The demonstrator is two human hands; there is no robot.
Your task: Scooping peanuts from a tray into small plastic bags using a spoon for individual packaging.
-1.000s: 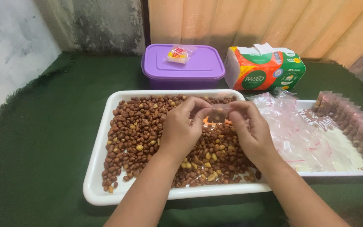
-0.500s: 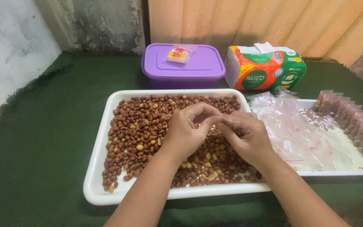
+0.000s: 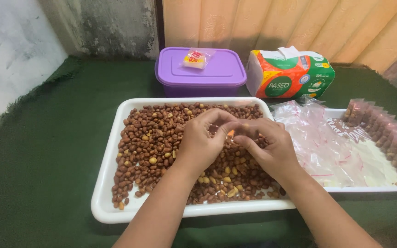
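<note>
Your left hand (image 3: 201,142) & right hand (image 3: 270,147) pinch a small clear bag (image 3: 235,131) between them, above the peanut tray (image 3: 109,174).

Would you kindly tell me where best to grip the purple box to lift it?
Probably grip the purple box by its two short ends, just under the overhanging lid rim, coming from above. Its front faces the peanut tray and a tissue pack crowds its right end.

Both forearms are bare from the lower frame edge up to the wrists, with no sleeve showing. The left hand (image 3: 199,143) and the right hand (image 3: 272,149) wear no gloves, rings, watch or bracelet. The fingernails are short and unpainted.
</note>
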